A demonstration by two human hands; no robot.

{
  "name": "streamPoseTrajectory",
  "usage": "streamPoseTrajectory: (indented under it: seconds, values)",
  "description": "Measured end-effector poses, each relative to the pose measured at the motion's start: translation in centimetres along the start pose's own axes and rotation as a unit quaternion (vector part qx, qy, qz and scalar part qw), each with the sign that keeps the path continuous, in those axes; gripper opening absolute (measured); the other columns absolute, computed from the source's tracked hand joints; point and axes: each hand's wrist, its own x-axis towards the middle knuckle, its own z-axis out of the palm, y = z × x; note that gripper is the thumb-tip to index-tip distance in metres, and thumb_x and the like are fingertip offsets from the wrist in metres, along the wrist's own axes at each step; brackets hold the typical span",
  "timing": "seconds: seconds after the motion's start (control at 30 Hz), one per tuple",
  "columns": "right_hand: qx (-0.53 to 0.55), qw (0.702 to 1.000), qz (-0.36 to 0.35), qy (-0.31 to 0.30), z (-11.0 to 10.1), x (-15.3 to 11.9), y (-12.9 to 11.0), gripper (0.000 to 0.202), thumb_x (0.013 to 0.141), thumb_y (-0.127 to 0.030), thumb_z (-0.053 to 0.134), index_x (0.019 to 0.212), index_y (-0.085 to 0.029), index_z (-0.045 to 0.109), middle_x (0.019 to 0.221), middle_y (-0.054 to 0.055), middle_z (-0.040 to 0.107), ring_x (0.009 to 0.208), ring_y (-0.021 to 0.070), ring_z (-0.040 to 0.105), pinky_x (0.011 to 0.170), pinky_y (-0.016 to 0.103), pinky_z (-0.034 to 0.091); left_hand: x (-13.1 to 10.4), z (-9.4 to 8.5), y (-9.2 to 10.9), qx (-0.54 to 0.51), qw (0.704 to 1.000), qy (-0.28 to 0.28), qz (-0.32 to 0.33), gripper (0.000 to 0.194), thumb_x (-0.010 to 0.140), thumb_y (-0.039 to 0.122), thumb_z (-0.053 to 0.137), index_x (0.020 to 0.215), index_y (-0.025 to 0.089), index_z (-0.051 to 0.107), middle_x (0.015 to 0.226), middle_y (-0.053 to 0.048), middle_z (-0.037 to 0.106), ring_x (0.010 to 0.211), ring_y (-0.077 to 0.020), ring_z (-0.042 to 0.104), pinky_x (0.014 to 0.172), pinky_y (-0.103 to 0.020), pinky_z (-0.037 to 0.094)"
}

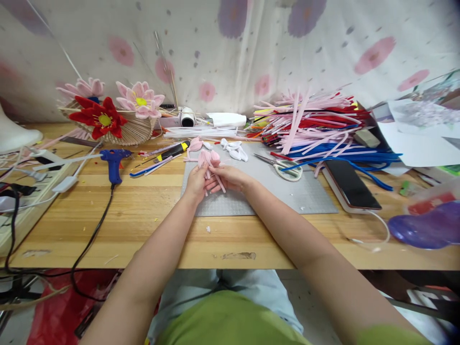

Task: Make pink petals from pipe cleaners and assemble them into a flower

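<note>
Both hands meet above the left part of a grey cutting mat (305, 196). My left hand (197, 181) is closed on a bunch of pink fuzzy petals (208, 157), whose stems hang down between the hands. From the right, my right hand (230, 178) pinches the same pink piece, with its lower fingers loosely curled under the stems. Just behind the hands lie a loose pink petal (195, 144) and several white petals (237, 150). Scissors with pale handles (288, 170) rest on the mat to the right.
A blue glue gun (115, 163) with a black cord lies left. Finished flowers (104, 120) stand at the back left. Behind the mat are piled pipe cleaners (312, 124). A phone (352, 184) and a purple object (427, 225) are at the right. A yellow-black cutter (173, 151) lies nearby.
</note>
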Motion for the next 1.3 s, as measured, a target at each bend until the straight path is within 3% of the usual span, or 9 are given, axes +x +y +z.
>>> streamPoseTrajectory:
  seconds: [0.07,0.17,0.23,0.33,0.47,0.67,0.83,1.07,1.3]
  values:
    - [-0.022,0.999,0.019,-0.018,-0.8,-0.4,-0.5,0.026,0.088,-0.034,0.046,0.083,-0.011,0.056,0.069,0.007,0.067,0.060,0.0126,0.064,0.057,0.025,0.055,0.2,0.1,0.1,-0.020,1.000,0.001,0.002,0.015,0.082,0.026,0.050,0.083,0.014,0.060,0.072,-0.003,0.066,0.064,-0.0101,0.062,0.059,-0.020,0.049]
    - [-0.125,0.992,0.015,0.001,-1.8,-1.2,-1.7,0.028,0.077,-0.037,0.061,0.082,-0.010,0.061,0.072,0.008,0.068,0.062,0.0123,0.063,0.059,0.024,0.054,0.5,-0.1,0.2,-0.045,0.999,0.015,0.001,0.014,0.083,0.025,0.049,0.081,0.015,0.057,0.063,0.000,0.062,0.065,-0.0100,0.062,0.066,-0.022,0.049]
    - [-0.178,0.979,-0.043,0.089,-2.1,-1.7,-2.4,0.029,0.071,-0.037,0.067,0.081,-0.010,0.063,0.073,0.007,0.067,0.063,0.0117,0.062,0.058,0.023,0.053,0.5,-0.2,0.3,-0.040,0.999,0.020,-0.001,0.013,0.082,0.024,0.050,0.079,0.014,0.057,0.057,0.003,0.057,0.059,-0.0089,0.060,0.067,-0.023,0.049]
    - [-0.167,0.950,-0.165,0.207,-1.8,-1.5,-2.8,0.026,0.070,-0.033,0.067,0.084,-0.012,0.063,0.080,0.005,0.067,0.068,0.0105,0.061,0.062,0.022,0.052,0.3,-0.2,0.1,0.018,0.999,-0.019,-0.036,0.014,0.080,0.026,0.053,0.078,0.013,0.057,0.054,0.004,0.053,0.049,-0.0082,0.055,0.059,-0.024,0.048]
    - [-0.183,0.931,-0.197,0.246,-1.2,-0.5,-2.0,0.021,0.063,-0.026,0.069,0.077,-0.013,0.061,0.064,0.000,0.063,0.057,0.0104,0.057,0.060,0.025,0.049,-0.3,0.4,-0.2,0.074,0.993,-0.065,-0.065,0.015,0.081,0.024,0.052,0.074,0.011,0.057,0.058,0.001,0.058,0.039,-0.0053,0.046,0.044,-0.020,0.040]
    - [-0.235,0.889,-0.227,0.320,-2.2,-0.1,-1.8,0.017,0.062,-0.026,0.066,0.072,-0.014,0.059,0.061,-0.001,0.060,0.057,0.0116,0.056,0.058,0.026,0.047,-0.8,0.6,0.0,0.143,0.981,-0.096,-0.087,0.016,0.082,0.022,0.050,0.092,0.011,0.056,0.075,-0.007,0.068,0.048,-0.0067,0.054,0.048,-0.018,0.043]
    - [-0.312,0.857,-0.246,0.330,-3.0,0.4,-1.3,0.019,0.064,-0.031,0.065,0.075,-0.016,0.060,0.063,-0.001,0.061,0.059,0.0129,0.057,0.059,0.028,0.048,-0.3,-0.1,-1.1,0.243,0.964,-0.093,-0.051,0.017,0.083,0.023,0.047,0.097,0.013,0.050,0.075,-0.006,0.066,0.050,-0.0110,0.060,0.052,-0.024,0.049]
    - [-0.289,0.877,-0.233,0.306,-2.9,0.5,-1.4,0.016,0.063,-0.027,0.064,0.074,-0.016,0.059,0.061,-0.002,0.058,0.053,0.0103,0.053,0.054,0.025,0.046,0.3,-0.8,-1.7,0.279,0.956,-0.087,-0.008,0.012,0.078,0.021,0.051,0.089,0.016,0.050,0.080,-0.005,0.065,0.062,-0.0170,0.065,0.052,-0.027,0.051]
    - [-0.243,0.894,-0.235,0.294,-2.7,0.1,-1.7,0.020,0.060,-0.030,0.066,0.071,-0.015,0.058,0.060,-0.002,0.056,0.055,0.0091,0.050,0.053,0.022,0.042,0.1,-0.6,-0.3,0.174,0.971,-0.140,-0.084,0.008,0.076,0.018,0.057,0.080,0.011,0.056,0.070,-0.008,0.067,0.062,-0.0163,0.066,0.057,-0.026,0.052]
